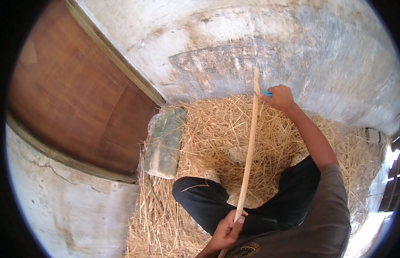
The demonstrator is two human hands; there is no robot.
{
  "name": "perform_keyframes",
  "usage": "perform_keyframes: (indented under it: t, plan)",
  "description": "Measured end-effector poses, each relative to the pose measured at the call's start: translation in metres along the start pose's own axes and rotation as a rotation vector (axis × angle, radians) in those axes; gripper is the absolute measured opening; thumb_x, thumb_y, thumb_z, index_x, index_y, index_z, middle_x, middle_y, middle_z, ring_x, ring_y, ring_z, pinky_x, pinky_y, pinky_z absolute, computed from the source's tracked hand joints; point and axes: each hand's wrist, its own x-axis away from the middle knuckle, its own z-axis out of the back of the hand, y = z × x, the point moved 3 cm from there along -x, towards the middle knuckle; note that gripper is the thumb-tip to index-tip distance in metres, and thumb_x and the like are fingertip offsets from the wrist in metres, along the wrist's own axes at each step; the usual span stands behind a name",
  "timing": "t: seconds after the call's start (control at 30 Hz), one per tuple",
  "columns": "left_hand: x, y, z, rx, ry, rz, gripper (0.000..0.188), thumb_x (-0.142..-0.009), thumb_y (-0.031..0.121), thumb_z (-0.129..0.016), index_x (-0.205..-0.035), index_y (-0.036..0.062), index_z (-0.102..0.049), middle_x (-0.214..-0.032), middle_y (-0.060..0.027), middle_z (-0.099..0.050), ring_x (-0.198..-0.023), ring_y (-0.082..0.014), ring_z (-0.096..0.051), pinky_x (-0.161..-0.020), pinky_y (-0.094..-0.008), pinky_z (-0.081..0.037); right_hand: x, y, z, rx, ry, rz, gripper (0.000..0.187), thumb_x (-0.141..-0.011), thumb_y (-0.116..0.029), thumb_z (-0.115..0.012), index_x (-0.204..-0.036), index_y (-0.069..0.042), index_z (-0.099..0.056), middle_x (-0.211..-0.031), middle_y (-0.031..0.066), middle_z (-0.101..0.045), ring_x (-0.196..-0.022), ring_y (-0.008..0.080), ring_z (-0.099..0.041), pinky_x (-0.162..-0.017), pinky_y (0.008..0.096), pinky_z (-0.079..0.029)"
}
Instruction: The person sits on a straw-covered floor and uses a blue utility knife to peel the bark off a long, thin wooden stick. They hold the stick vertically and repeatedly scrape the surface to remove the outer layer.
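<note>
Over the straw point(217, 129), the left hand point(228, 230) grips a long thin stick point(248, 159) at its near end; the right hand point(279, 96) closes around a blue tool point(267, 93) at the far tip. Light, springy, probably snappable; best held near both ends.

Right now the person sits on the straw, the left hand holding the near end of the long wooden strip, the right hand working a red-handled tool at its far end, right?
Not quite. In the head view the tool handle in the right hand is blue, not red. The rest stands: the left hand holds the near end of the wooden strip, over the straw.
</note>
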Motion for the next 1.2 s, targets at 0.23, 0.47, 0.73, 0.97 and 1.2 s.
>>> perform_keyframes:
  t: [0.23, 0.47, 0.73, 0.97, 1.2]
  plan:
    - [-0.002, -0.009, -0.004, 0.004, -0.073, 0.062, 0.023, -0.1, 0.022, -0.044, -0.114, 0.004, -0.049, -0.068, 0.0073, -0.04, -0.059, -0.0004, -0.034, -0.053, -0.018, -0.028, -0.003, 0.068, -0.021, 0.182, -0.108, -0.148, 0.069, -0.075, -0.077, -0.05, -0.067, -0.011, -0.068, -0.063, 0.0092, -0.062, -0.062, 0.0256, -0.064, -0.057, 0.0374, -0.05]
    - [0.0, -0.016, -0.001, 0.16, -0.069, 0.102, 0.022, -0.101, 0.02, -0.043, -0.114, 0.0039, -0.049, -0.064, 0.0074, -0.039, -0.052, -0.0006, -0.033, -0.047, -0.0184, -0.026, 0.009, 0.071, -0.022, 0.25, -0.142, -0.107, 0.074, -0.077, -0.078, -0.045, -0.07, -0.007, -0.067, -0.061, 0.0125, -0.062, -0.065, 0.0293, -0.064, -0.06, 0.0451, -0.049]
    - [0.038, -0.015, 0.029, 0.163, 0.147, 0.065, 0.021, -0.101, 0.018, -0.041, -0.114, 0.0029, -0.049, -0.058, 0.0076, -0.036, -0.048, 0.0002, -0.032, -0.045, -0.0182, -0.025, 0.064, 0.199, -0.031, 0.092, -0.017, -0.677, 0.091, -0.079, -0.081, -0.035, -0.095, 0.002, -0.067, -0.089, 0.02, -0.067, -0.09, 0.0353, -0.065, -0.082, 0.0465, -0.048]
    - [0.012, -0.008, 0.015, 0.246, 0.079, -0.001, 0.022, -0.101, 0.016, -0.042, -0.116, 0.0017, -0.048, -0.057, 0.0068, -0.037, -0.045, -0.0003, -0.031, -0.041, -0.019, -0.025, 0.05, -0.021, -0.005, -0.265, 0.053, 0.236, 0.057, -0.09, -0.06, -0.047, -0.075, -0.007, -0.062, -0.056, 0.0113, -0.053, -0.05, 0.0269, -0.054, -0.05, 0.04, -0.042]
    - [0.025, -0.018, 0.004, 0.203, 0.0, 0.064, 0.021, -0.1, 0.014, -0.044, -0.117, 0.0029, -0.048, -0.063, 0.0083, -0.037, -0.052, 0.0002, -0.03, -0.047, -0.0179, -0.025, 0.047, -0.033, 0.003, -0.161, 0.093, 0.281, 0.054, -0.09, -0.058, -0.046, -0.072, -0.008, -0.057, -0.052, 0.0095, -0.051, -0.046, 0.0289, -0.052, -0.047, 0.0414, -0.04]
